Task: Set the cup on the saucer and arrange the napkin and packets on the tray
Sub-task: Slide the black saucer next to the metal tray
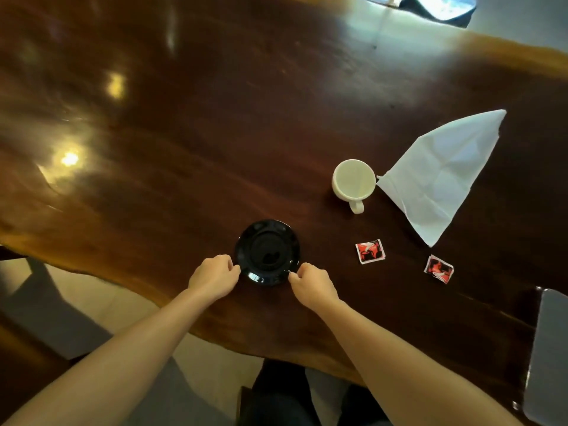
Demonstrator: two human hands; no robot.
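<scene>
Black saucer [267,252] is pinched at its near rim by left hand [213,276] and right hand [313,284]; glossy glaze could slip, clattering onto the table [184,133].

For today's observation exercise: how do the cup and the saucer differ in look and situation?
The cup is pale cream; the saucer is glossy black. The cup is deep with a handle; the saucer is shallow and flat. The cup stands untouched beside the napkin; the saucer's near rim is met by the left hand and right hand. Both are round, empty, and rest on the wooden table.
</scene>
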